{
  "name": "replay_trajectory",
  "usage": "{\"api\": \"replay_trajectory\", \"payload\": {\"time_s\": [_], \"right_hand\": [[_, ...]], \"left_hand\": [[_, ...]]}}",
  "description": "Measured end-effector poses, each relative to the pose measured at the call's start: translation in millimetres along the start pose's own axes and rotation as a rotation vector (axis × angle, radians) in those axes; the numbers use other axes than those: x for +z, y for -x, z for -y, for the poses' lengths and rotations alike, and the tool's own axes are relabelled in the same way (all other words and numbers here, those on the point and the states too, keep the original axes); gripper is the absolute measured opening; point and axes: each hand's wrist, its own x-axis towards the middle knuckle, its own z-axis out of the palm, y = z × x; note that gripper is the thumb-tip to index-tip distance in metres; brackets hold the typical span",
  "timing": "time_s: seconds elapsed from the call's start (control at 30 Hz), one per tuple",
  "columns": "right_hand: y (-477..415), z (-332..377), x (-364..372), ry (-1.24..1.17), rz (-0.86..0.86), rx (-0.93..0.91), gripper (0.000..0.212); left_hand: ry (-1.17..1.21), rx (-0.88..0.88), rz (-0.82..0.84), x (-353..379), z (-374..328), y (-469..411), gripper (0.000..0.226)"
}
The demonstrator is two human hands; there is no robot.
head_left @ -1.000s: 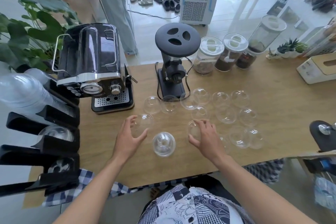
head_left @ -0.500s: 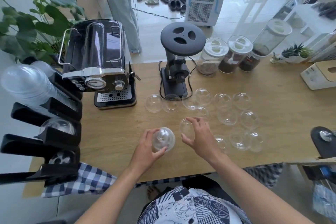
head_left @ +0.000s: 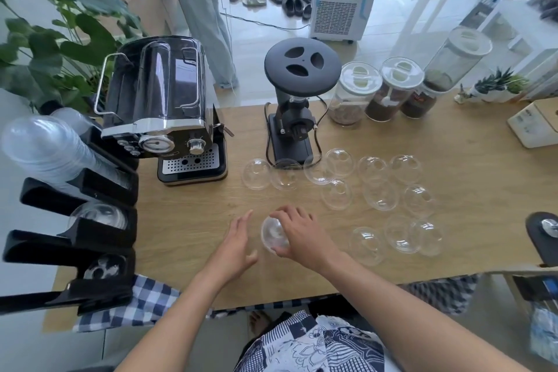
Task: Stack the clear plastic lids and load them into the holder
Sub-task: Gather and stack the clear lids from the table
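Several clear dome lids (head_left: pixel 381 193) lie spread over the wooden table (head_left: pixel 193 229), right of centre. Near the front edge a small stack of lids (head_left: pixel 271 235) rests on the table. My right hand (head_left: pixel 302 235) covers it from above and the right, fingers curled around its rim. My left hand (head_left: pixel 238 246) hovers just to the left of the stack, fingers apart, holding nothing. The black tiered lid holder (head_left: pixel 75 235) stands at the table's left end, with lids in its slots and a long lid stack (head_left: pixel 39 148) on top.
An espresso machine (head_left: pixel 160 109) and a black grinder (head_left: pixel 294 106) stand behind the lids. Three jars (head_left: pixel 386 90) and a white box (head_left: pixel 534 124) sit at the back right. A person stands beyond the table. A black round object (head_left: pixel 543 235) juts in at the right edge.
My left hand set its lid on the stack and let go, then drew off to the left. My right hand brought its lid over and now grips the stack.
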Motion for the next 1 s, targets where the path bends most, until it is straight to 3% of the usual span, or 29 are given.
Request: {"api": "replay_trajectory", "payload": {"time_s": [0.13, 0.27, 0.4, 0.53, 0.6, 0.7, 0.83, 1.0], "right_hand": [[-4.6, -2.3, 9.4, 0.041, 0.038, 0.009, 0.073], [-12.8, -10.2, -6.1, -0.021, -0.039, 0.064, 0.077], [-38.7, -36.7, -20.5, -0.076, -0.108, 0.142, 0.048], [-65.4, -60.2, -27.8, 0.033, 0.171, 0.103, 0.029], [-75.8, -66.2, -27.6, 0.121, 0.283, 0.048, 0.034], [-84.4, -71.5, -24.3, 0.177, 0.322, -0.023, 0.040], [-79.4, -68.9, -25.2, 0.068, 0.231, -0.056, 0.039], [-53.1, -51.7, -46.2, -0.371, -0.013, 0.087, 0.023]], "left_hand": [[-0.049, 0.026, -0.125, -22.9, 0.6, -15.7, 0.075], [-0.045, 0.041, -0.248, -42.6, -11.0, -44.7, 0.063], [-0.059, 0.014, -0.285, -52.5, -30.7, -81.0, 0.074], [-0.124, -0.013, -0.214, -54.2, -46.7, -118.2, 0.102], [-0.190, -0.011, -0.170, -55.6, -50.3, -133.8, 0.107], [-0.256, -0.046, -0.142, -53.8, -49.3, -145.9, 0.106], [-0.243, -0.073, -0.167, -46.3, -30.5, -139.5, 0.096], [-0.163, -0.055, -0.217, -45.2, -17.2, -110.0, 0.091]]}}
